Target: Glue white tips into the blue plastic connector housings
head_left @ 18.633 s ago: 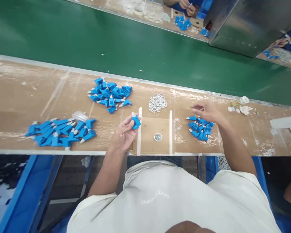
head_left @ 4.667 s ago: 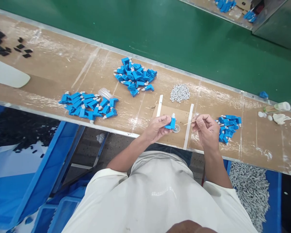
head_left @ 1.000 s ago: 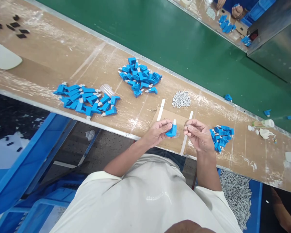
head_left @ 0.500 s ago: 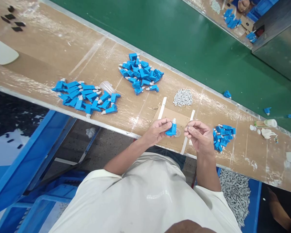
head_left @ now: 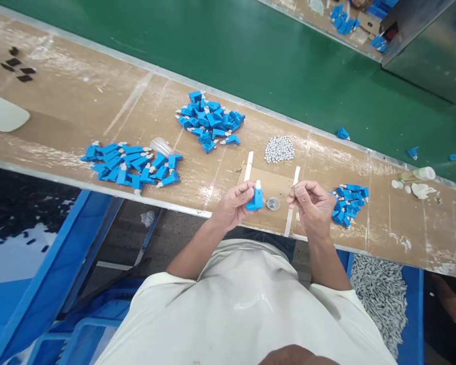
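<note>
My left hand [head_left: 233, 203] is closed round a small blue plastic part with a white tip [head_left: 255, 198], held upright over a brown pad [head_left: 268, 182] bordered by two white strips. A small round clear dish [head_left: 273, 204] lies on the pad just right of the part. My right hand [head_left: 311, 203] hovers beside it, fingers pinched together on something too small to name. A heap of tiny grey pieces [head_left: 279, 149] sits behind the pad. A small pile of blue parts [head_left: 347, 200] lies by my right wrist.
Two bigger piles of blue parts lie on the brown bench, one at the back middle [head_left: 211, 120], one at the front left [head_left: 131, 163] with a clear cup [head_left: 161, 147]. A green conveyor belt [head_left: 251, 56] runs behind. A glue bottle [head_left: 418, 175] lies at right.
My left hand has drawn the blue part slightly left, off the round dish, which now shows fully. My right hand has stayed pinched beside it.
</note>
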Demonstrator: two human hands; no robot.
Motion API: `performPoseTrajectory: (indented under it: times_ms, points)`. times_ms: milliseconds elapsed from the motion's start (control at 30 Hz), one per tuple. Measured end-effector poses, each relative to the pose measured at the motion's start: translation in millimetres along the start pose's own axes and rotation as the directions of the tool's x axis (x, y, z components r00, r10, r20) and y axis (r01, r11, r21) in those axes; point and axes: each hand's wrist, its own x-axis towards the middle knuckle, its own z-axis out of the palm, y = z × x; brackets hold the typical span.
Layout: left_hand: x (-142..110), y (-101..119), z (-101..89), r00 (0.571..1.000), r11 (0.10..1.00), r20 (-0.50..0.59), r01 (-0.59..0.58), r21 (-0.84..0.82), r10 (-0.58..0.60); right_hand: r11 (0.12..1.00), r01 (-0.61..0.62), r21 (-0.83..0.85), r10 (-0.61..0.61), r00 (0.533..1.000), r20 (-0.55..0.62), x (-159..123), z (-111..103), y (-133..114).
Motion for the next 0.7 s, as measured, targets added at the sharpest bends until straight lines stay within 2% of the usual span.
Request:
performPoseTrajectory:
  times_ms: [133,233,400,567,700]
  points:
    - [3,6,-3.4,0.999,0.999,-0.019,-0.035,-0.020,0.035,1.000,0.012,-0.021,-0.013,0.998,-0.068,-3,-1,-2]
    - [3,5,-1.2,0.999,0.999,-0.016,-0.033,-0.019,0.033,1.000,0.008,-0.012,-0.009,0.998,-0.059,-6,0,-5]
    - [0,1,5.0,1.000,0.996,-0.002,-0.006,0.088,0.006,0.999,-0.053,0.006,0.053,0.997,0.054,-11,5,-9]
    - [-1,-1,6.2,1.000,0.991,0.011,-0.027,0.135,0.025,0.981,-0.186,0.048,0.173,0.964,0.203,-18,15,-9]
    - [0,-2,6.3,0.999,0.985,-0.007,-0.050,0.165,0.052,0.981,-0.187,0.045,0.172,0.958,0.227,-20,22,-8]
